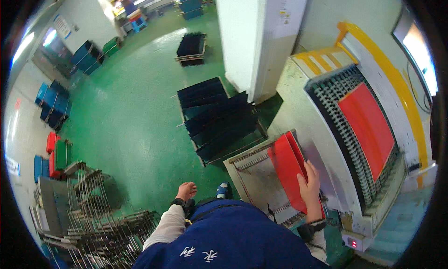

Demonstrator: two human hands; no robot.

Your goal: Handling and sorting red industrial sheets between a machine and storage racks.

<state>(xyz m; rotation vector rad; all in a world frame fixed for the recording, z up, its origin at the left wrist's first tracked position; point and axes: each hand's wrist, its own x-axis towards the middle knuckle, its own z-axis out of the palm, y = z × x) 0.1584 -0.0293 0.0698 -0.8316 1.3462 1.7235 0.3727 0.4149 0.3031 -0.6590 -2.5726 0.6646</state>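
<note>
My right hand (310, 189) is at the edge of upright red panels (285, 168) standing in a pale slotted rack (252, 175). Its fingers are stretched out with the thumb apart, and they touch the nearest panel without visibly wrapping round it. My left hand (186, 190) hangs at the left of my body, fingers curled in, with nothing visible in it. To the right of the rack, another red panel (368, 129) lies on the bed of metal rollers (326, 94) of a large pale machine (298, 101).
Dark panels (219, 110) stand in a rack ahead, with another dark-filled rack (191, 45) beyond. Metal wire racks (93, 199) crowd the lower left. Blue bins (51, 101) line the left wall. A white pillar (242, 36) rises behind the machine. Green floor (135, 106) spreads between them.
</note>
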